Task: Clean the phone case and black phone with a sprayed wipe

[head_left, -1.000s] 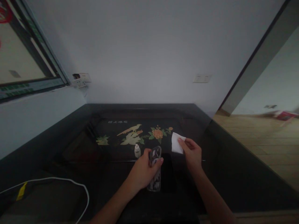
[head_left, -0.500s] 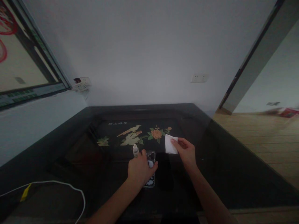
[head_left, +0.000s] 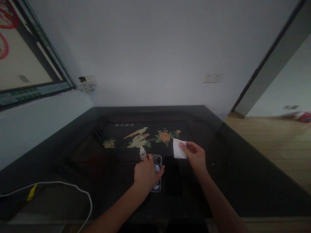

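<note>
My left hand (head_left: 146, 173) reaches over a clear phone case (head_left: 157, 187) with white patterns, its thumb at the right edge and its fingers curled round the left side. The case lies flat on the dark tabletop. Right behind those fingers is a small clear bottle with a white cap (head_left: 142, 152); whether the fingertips touch it is hidden. Pinched between thumb and fingers of my right hand (head_left: 196, 158) is a white folded wipe (head_left: 178, 149), raised above the table. A black phone-shaped slab (head_left: 173, 178) lies to the right of the case, below the wipe.
The glossy black table (head_left: 230, 181) bears a bird-and-flower picture (head_left: 141, 138). A white cable (head_left: 60, 183) with a yellow tag (head_left: 31, 192) curves across the left front. Behind stands a wall with sockets (head_left: 212, 78); a window (head_left: 26, 55) is at left.
The camera view has shifted slightly. Both hands keep nearly the same pose: the left at the phone case, the right with the wipe.
</note>
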`<move>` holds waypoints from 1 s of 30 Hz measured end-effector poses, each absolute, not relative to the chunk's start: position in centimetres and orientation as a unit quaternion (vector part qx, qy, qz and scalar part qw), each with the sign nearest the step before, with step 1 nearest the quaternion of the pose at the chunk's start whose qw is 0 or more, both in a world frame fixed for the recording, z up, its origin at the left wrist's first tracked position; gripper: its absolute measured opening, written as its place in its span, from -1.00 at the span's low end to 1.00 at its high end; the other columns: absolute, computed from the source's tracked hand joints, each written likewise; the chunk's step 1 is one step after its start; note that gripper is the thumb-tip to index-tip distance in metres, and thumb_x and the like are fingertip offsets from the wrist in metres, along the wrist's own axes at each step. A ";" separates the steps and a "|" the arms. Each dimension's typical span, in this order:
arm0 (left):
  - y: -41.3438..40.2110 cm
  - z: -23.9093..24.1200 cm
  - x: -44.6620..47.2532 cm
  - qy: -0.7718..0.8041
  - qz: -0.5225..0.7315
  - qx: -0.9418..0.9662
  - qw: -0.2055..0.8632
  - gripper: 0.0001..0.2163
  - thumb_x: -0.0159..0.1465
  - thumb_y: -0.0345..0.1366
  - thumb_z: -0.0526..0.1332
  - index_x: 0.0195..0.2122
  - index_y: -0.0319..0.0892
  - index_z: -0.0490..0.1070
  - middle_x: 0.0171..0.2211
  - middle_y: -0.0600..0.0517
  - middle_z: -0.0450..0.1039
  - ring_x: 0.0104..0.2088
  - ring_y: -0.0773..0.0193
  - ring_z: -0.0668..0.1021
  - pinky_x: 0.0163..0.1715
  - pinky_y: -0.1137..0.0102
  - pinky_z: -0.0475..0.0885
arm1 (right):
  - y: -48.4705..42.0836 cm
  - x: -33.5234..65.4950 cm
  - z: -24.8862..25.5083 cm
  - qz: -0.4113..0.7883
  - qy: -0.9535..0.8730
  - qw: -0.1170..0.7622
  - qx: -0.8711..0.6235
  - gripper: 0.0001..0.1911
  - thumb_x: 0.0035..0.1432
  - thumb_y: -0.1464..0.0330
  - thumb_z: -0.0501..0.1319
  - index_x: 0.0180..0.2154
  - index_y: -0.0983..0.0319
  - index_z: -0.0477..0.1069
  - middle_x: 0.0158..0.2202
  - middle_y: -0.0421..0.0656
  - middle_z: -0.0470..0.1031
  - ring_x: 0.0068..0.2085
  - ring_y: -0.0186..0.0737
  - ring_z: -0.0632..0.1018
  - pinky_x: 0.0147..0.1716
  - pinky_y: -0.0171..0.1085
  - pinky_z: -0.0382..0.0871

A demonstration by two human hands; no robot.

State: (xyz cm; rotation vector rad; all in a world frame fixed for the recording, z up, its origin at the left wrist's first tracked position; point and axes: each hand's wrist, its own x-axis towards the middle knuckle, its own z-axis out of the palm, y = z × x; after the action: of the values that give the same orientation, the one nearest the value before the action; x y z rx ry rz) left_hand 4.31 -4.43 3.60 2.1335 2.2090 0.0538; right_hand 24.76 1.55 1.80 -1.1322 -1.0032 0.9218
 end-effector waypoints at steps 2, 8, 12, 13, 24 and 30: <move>-4.4 3.4 4.3 0.718 0.016 0.695 0.032 -0.37 0.34 0.18 0.03 0.15 -0.31 0.32 -0.09 -0.31 0.48 -0.23 -0.11 0.63 -0.28 0.25 0.42 | 1.6 24.8 1.7 0.398 -0.441 0.634 -0.495 -0.59 -0.11 0.09 0.54 -0.31 0.24 0.63 -0.27 -0.04 0.72 -0.30 -0.02 0.69 -0.37 -0.19 0.59; -4.5 3.5 4.0 0.719 0.005 0.695 0.028 -0.33 0.33 0.21 0.04 0.18 -0.31 0.29 -0.10 -0.32 0.48 -0.24 -0.13 0.63 -0.28 0.23 0.42 | 1.9 24.9 1.6 0.396 -0.425 0.647 -0.494 -0.57 -0.15 0.10 0.56 -0.30 0.24 0.63 -0.28 -0.03 0.72 -0.29 -0.01 0.69 -0.35 -0.16 0.60; -4.6 3.6 3.9 0.719 -0.002 0.695 0.026 -0.28 0.34 0.26 -0.01 0.20 -0.32 0.29 -0.11 -0.33 0.49 -0.23 -0.14 0.63 -0.26 0.23 0.42 | 2.0 25.0 1.6 0.395 -0.427 0.646 -0.494 -0.55 -0.14 0.07 0.55 -0.30 0.25 0.63 -0.28 -0.02 0.71 -0.26 0.01 0.70 -0.31 -0.14 0.61; -4.7 3.5 3.9 0.718 -0.002 0.695 0.027 -0.26 0.33 0.28 -0.02 0.21 -0.32 0.29 -0.10 -0.34 0.49 -0.22 -0.14 0.63 -0.26 0.23 0.42 | 2.0 25.0 1.7 0.391 -0.431 0.644 -0.496 -0.56 -0.14 0.07 0.54 -0.30 0.25 0.63 -0.28 -0.02 0.71 -0.25 0.02 0.70 -0.29 -0.13 0.62; -5.1 4.7 3.8 0.717 -0.005 0.696 0.022 -0.24 0.35 0.28 -0.06 0.29 -0.29 0.25 -0.06 -0.37 0.50 -0.21 -0.21 0.63 -0.26 0.18 0.43 | 2.2 25.2 1.4 0.401 -0.427 0.651 -0.483 -0.57 -0.13 0.10 0.55 -0.30 0.25 0.61 -0.28 -0.04 0.71 -0.26 -0.03 0.70 -0.24 -0.13 0.61; -6.0 6.5 6.0 0.685 0.070 0.722 0.070 -0.34 0.36 0.24 -0.05 0.18 -0.25 0.32 -0.16 -0.31 0.52 -0.24 -0.20 0.62 -0.26 0.14 0.44 | 2.4 25.4 1.6 0.401 -0.404 0.671 -0.476 -0.58 -0.15 0.12 0.56 -0.30 0.25 0.61 -0.30 -0.06 0.71 -0.32 -0.07 0.68 -0.31 -0.17 0.58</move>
State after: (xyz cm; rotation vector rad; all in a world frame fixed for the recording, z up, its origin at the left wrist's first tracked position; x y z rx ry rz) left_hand 5.96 -6.00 6.45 2.1713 2.0612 0.2111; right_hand 25.43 2.39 1.61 -1.0718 -0.9094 0.9023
